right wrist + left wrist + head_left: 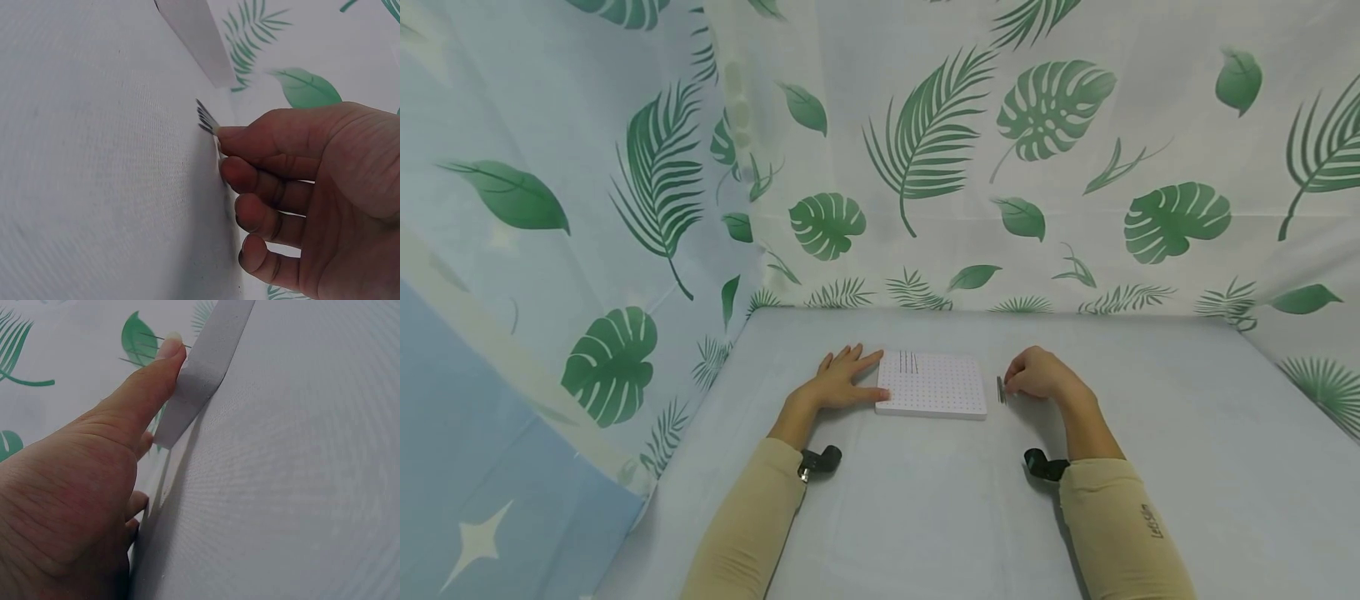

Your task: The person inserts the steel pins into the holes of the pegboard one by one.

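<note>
A white pegboard (936, 387) with rows of small holes lies on the table, several thin dark pins (909, 362) standing upright near its back left corner. My left hand (841, 382) rests with spread, straight fingers at the board's left edge, the thumb on its front left corner; the left wrist view shows this hand (81, 462) against the board's side (203, 369). Right of the board, my right hand (1040, 375) is at a small bunch of thin metal pins (1001, 390). In the right wrist view, thumb and index finger of this hand (312, 169) touch the pins (205, 117).
A white cloth covers the table (910, 508). Behind it hangs a white curtain (925, 250) with green leaves, and another leaf-patterned sheet with a blue part (490, 467) hangs at the left. Each wrist carries a small black camera (827, 459).
</note>
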`<action>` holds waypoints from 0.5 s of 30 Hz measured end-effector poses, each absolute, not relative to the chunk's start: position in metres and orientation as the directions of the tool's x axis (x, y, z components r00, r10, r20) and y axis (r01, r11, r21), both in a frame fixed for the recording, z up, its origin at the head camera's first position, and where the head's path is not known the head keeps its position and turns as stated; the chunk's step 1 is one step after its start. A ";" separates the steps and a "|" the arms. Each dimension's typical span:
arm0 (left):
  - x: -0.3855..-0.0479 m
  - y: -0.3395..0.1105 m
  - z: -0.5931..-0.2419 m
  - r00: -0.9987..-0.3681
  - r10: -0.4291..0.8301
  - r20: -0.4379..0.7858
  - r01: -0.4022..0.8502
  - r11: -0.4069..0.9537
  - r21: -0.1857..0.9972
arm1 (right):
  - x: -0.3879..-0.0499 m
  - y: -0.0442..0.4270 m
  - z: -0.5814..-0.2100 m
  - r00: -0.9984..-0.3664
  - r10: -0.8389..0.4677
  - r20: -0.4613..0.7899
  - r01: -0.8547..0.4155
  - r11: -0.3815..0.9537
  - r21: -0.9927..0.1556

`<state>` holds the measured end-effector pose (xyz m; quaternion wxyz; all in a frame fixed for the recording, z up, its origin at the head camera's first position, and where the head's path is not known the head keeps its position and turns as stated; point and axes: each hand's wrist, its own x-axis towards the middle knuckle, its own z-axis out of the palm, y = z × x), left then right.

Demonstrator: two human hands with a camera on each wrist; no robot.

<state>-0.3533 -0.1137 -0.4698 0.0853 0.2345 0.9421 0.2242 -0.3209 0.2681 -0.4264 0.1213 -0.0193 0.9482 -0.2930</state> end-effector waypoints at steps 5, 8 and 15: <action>-0.353 -0.114 -0.469 -0.877 0.478 -0.059 0.399 0.790 0.465 | -0.325 0.270 -0.430 -0.967 -0.109 -0.229 0.039 0.828 -0.559; -0.353 -0.113 -0.470 -0.878 0.475 -0.058 0.398 0.791 0.464 | -0.327 0.271 -0.432 -0.968 -0.111 -0.226 0.035 0.829 -0.558; -0.354 -0.112 -0.470 -0.880 0.471 -0.054 0.395 0.791 0.468 | -0.323 0.268 -0.430 -0.978 -0.120 -0.171 -0.018 0.865 -0.501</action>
